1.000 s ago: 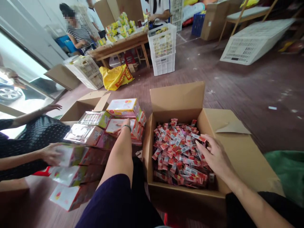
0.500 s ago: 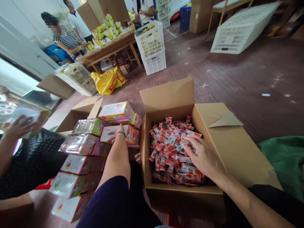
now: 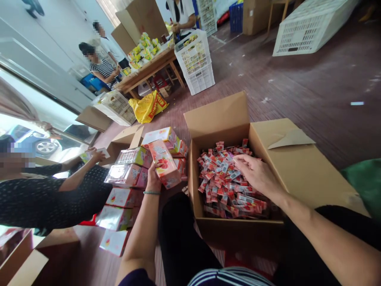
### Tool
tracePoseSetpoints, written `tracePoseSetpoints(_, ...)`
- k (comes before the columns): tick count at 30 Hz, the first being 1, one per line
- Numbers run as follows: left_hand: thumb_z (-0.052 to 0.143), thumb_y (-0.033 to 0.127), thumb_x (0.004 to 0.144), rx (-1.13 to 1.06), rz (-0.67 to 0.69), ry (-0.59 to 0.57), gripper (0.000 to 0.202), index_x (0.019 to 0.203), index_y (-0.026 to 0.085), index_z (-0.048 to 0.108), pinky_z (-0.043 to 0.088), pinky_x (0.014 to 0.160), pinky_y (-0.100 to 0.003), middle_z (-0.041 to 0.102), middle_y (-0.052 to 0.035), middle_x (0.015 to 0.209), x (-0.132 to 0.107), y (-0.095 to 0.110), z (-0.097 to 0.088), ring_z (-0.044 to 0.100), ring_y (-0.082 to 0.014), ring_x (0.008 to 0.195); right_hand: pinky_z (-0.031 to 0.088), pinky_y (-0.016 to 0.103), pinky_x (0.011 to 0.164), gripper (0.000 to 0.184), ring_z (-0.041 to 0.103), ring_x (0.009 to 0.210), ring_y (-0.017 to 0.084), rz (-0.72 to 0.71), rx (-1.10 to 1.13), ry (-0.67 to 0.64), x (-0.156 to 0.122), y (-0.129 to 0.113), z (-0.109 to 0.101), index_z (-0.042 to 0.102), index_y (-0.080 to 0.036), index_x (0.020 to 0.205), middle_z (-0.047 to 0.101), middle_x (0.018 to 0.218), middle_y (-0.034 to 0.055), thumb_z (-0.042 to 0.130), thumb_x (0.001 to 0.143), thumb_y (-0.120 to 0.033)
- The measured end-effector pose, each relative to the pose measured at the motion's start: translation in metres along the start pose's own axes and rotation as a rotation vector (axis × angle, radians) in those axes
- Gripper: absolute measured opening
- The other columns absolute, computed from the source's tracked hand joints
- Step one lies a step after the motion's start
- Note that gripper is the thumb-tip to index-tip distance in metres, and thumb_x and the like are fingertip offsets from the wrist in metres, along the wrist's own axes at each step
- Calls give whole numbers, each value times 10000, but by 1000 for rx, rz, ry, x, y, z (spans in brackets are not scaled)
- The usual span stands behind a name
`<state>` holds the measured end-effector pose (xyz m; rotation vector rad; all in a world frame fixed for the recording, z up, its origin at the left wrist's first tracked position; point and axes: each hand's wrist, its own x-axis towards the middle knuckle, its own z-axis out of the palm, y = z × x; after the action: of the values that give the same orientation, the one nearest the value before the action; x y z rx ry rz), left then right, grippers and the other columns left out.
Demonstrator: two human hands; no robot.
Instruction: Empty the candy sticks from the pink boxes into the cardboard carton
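Note:
My left hand [image 3: 154, 178] is closed around the side of a pink printed carton [image 3: 164, 163] with a fruit picture. The carton is lifted and tilted in front of the stacked cartons. Over the open cardboard box [image 3: 238, 225] is my right hand [image 3: 256, 172], its fingers drawn together above a heap of small red stick sachets [image 3: 222, 178]. Whatever lies between those fingertips is too small to make out. Left of my left arm, several more cartons [image 3: 123, 174] stand in stacks, some with clear wrap on top.
On the left, a co-worker's hand [image 3: 99, 155] holds another carton. Further back are a yellow plastic bag [image 3: 147, 106], white crates [image 3: 196, 63] and a wooden table [image 3: 149, 75] with yellow packs and people around it. Green cloth [image 3: 364, 184] lies at the right.
My left hand has picked up a carton from the stack and tilted it. The right hand's fingers have drawn closer together over the sachets. The view has shifted, showing more of the co-worker.

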<state>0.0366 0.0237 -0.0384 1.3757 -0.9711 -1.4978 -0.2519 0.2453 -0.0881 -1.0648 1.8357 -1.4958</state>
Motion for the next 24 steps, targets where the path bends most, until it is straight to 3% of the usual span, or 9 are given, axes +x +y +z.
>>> tracePoseSetpoints(2, 601, 179, 585, -116, -64, -169, 402, 982, 143, 646, 567, 801, -361, 714, -83, 894, -25, -8, 14, 682, -235, 809, 545, 426, 845, 424, 694, 891, 274, 147, 166, -62, 1, 1, 6, 681, -233, 905, 738, 912, 72, 548, 876, -635)
tracePoseSetpoints(5, 584, 212, 536, -170, -203, -346, 363, 889, 148, 641, 540, 625, -332, 696, -66, 765, -53, -31, 41, 644, -212, 642, 558, 393, 792, 501, 684, 837, 248, 373, 474, -148, 0, -2, 17, 646, -226, 822, 724, 888, 60, 665, 772, -724)
tracePoseSetpoints(7, 570, 256, 506, -195, -316, -492, 390, 875, 155, 648, 509, 553, -330, 684, -64, 727, -64, -49, 60, 620, -212, 588, 563, 377, 786, 523, 690, 857, 241, 435, 696, -229, 0, -5, 23, 647, -224, 859, 729, 912, 56, 760, 704, -711)
tracePoseSetpoints(10, 594, 317, 497, -176, -494, -692, 444, 907, 162, 664, 534, 588, -384, 668, -69, 704, -69, -71, 85, 650, -265, 638, 572, 409, 841, 560, 702, 947, 275, 433, 918, -236, 2, -10, 26, 656, -228, 931, 751, 954, 54, 881, 593, -614)
tracePoseSetpoints(13, 655, 376, 543, -188, -506, -657, 428, 916, 166, 669, 567, 679, -418, 654, -52, 676, -66, -79, 107, 648, -259, 642, 577, 461, 890, 596, 705, 994, 316, 486, 981, -194, 8, -11, 25, 667, -231, 960, 764, 951, 52, 944, 486, -466)
tracePoseSetpoints(17, 649, 429, 622, -209, -406, -547, 376, 915, 192, 651, 575, 753, -450, 670, -56, 711, -57, -74, 125, 686, -297, 747, 577, 493, 935, 559, 704, 1035, 327, 490, 1000, -199, 19, -12, 23, 687, -228, 1001, 765, 937, 57, 915, 531, -426)
tracePoseSetpoints(20, 623, 420, 598, -138, -516, -601, 370, 883, 184, 632, 573, 798, -508, 661, -81, 704, -56, -66, 125, 708, -377, 897, 593, 478, 914, 562, 704, 1027, 333, 423, 937, -158, 25, -14, 21, 695, -223, 970, 760, 892, 55, 939, 500, -412)
tracePoseSetpoints(24, 660, 311, 557, -135, -566, -673, 342, 862, 158, 645, 584, 813, -468, 672, -77, 683, -61, -61, 115, 720, -350, 868, 602, 446, 868, 513, 715, 958, 322, 389, 804, -137, 29, -17, 13, 694, -204, 904, 744, 814, 58, 931, 539, -475)
